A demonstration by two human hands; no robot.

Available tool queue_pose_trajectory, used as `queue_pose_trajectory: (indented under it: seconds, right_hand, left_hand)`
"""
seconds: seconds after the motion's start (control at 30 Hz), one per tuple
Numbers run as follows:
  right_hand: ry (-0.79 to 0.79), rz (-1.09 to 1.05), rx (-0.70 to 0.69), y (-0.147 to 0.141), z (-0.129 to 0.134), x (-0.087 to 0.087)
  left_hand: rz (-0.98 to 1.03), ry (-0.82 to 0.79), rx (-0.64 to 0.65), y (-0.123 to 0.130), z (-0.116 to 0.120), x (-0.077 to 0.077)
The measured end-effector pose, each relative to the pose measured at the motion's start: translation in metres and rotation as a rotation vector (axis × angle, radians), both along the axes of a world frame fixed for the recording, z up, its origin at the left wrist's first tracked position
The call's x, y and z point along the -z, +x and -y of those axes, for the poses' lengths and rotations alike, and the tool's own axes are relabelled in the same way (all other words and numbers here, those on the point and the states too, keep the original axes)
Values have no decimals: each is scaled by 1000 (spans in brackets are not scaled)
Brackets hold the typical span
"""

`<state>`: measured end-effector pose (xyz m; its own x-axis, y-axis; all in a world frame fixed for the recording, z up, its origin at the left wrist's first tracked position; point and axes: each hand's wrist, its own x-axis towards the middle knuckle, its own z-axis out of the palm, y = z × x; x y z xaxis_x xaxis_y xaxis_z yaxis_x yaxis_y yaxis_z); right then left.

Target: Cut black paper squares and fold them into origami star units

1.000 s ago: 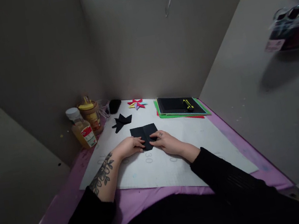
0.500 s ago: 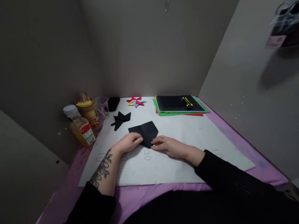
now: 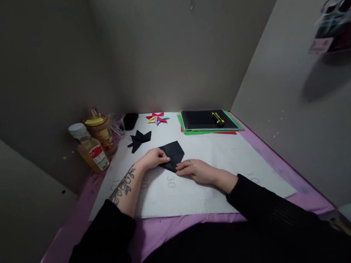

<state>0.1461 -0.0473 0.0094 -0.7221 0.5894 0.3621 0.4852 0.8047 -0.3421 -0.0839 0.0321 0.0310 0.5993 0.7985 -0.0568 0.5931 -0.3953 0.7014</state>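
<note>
A piece of black paper (image 3: 175, 151), partly folded, lies flat on the white board (image 3: 206, 193) between my hands. My left hand (image 3: 153, 158) is closed on its left side, thumb and fingers pinching a flap that is turned inward. At the bottom corner, the fingertips of my right hand (image 3: 196, 170) press the paper against the board, fingers held together. Just beyond my left hand rests a black folded paper piece (image 3: 139, 140) with several points. A many-coloured paper star (image 3: 157, 118) lies farther back.
At the back right, a stack of coloured paper (image 3: 197, 121) carries a small yellow-and-black tool (image 3: 218, 118). A juice bottle (image 3: 92, 152), a brown cup (image 3: 101, 132), a clear plastic cup (image 3: 117, 124) and a dark phone-like object (image 3: 131, 121) stand at the left. Grey panels enclose the table.
My left hand has brought the paper's left side inward, so its outline is narrower. My right hand has stayed at the bottom corner. The view has shifted slightly.
</note>
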Motion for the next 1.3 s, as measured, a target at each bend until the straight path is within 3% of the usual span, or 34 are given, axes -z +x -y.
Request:
queue_pose_trajectory:
  seconds: [0.1, 0.27, 0.37, 0.5, 0.83, 0.93, 1.1, 1.3]
  right_hand:
    - [-18, -8, -4, 1, 0, 1]
    - [-57, -15, 1, 1, 0, -1]
    - [-86, -10, 5, 1, 1, -5]
    - [-116, -9, 3, 1, 3, -8]
    - [-133, -6, 10, 0, 3, -9]
    - [-145, -21, 9, -2, 6, -13]
    - [-188, -68, 121, -5, 7, -15]
    - [-170, -34, 41, -2, 5, -11]
  left_hand:
    - [5, 14, 33, -2, -1, 0]
    - [107, 90, 274, -27, 2, -3]
    - [85, 78, 306, -34, 4, -4]
    - [83, 109, 153, -24, 9, -2]
    - [-217, 273, -225, 2, 11, 3]
    - [-280, 298, -258, 4, 13, 3]
    - [-317, 305, -281, 5, 16, 4]
    - [-266, 299, -278, 5, 17, 4]
